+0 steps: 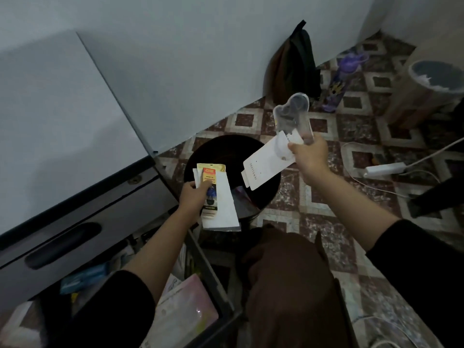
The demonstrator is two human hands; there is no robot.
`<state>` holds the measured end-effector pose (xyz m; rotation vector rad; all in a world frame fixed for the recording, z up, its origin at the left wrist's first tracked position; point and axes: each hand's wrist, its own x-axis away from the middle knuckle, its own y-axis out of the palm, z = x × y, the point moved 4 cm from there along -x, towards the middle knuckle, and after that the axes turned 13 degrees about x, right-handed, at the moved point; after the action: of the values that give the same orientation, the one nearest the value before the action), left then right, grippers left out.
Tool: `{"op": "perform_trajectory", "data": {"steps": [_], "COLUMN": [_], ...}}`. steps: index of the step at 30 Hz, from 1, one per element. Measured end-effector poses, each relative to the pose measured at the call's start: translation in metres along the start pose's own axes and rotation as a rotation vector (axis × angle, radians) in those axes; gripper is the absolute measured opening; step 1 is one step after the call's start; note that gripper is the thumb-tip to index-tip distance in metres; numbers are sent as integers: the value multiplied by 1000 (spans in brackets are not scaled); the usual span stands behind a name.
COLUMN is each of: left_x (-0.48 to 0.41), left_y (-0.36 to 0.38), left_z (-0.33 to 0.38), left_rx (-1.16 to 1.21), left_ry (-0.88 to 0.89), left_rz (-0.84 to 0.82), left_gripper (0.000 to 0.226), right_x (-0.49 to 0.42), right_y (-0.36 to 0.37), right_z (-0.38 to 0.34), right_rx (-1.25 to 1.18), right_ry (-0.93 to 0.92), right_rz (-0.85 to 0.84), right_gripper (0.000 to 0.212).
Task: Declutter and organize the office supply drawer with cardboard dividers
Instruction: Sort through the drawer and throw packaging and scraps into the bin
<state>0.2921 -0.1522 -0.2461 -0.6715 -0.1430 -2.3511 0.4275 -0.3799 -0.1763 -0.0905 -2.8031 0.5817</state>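
My left hand (194,194) holds a yellow-and-white printed packet with white paper (218,197) over the near rim of a black round bin (227,148). My right hand (310,156) grips a clear plastic blister pack (292,115) together with a white card insert (266,164), raised above the bin's right side. The open drawer (213,275) lies below my left arm, holding a pink folder (185,312), papers and a blue item (82,278); much of its inside is hidden by my arm.
A grey cabinet (62,116) with a closed upper drawer stands on the left. On the patterned tile floor are a dark bag (293,66) against the wall, a purple bottle (339,81), a beige waste bin (426,89) and a white power strip (384,169) with cables.
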Motion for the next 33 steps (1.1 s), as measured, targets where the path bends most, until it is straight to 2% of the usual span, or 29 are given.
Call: {"op": "perform_trajectory", "data": {"steps": [4,7,10,12,14,18,20,24,25,27,29,31,33], "left_x": [-19,-27,-26,-24,-21,-14,-9,-1,1,6,12,19,30], "left_y": [19,30,33,30,24,8,0,-19,-24,-33,-41,-50,-59], "left_z": [2,-1,-7,-7,-3,7,12,20,20,20,20,18,17], "left_rx": [-6,56,-62,-154,-141,-136,-161,-169,-161,-145,-151,-167,-182], "left_ry": [12,-127,-222,-182,-105,14,59,102,101,90,83,85,90], "left_rz": [34,-9,-113,-134,-126,-128,-138,-134,-134,-134,-139,-155,-168], "left_gripper": [45,64,73,66,59,55,54,52,51,51,49,44,39], "right_x": [-12,-17,-17,-17,-15,-9,-5,3,6,14,20,25,34], "right_y": [1,-1,-4,-4,1,21,36,74,82,92,93,93,94], "right_z": [10,13,14,19,24,31,25,17,19,22,22,18,8], "right_rx": [20,43,64,76,85,34,42,105,150,391,607,670,701], "right_ry": [26,32,17,19,36,116,101,110,127,97,22,-35,-88], "right_rz": [-3,11,32,24,5,-62,-103,-286,-353,-447,-463,-472,-492], "right_gripper": [26,30,33,27,21,20,21,24,23,27,43,48,41]}}
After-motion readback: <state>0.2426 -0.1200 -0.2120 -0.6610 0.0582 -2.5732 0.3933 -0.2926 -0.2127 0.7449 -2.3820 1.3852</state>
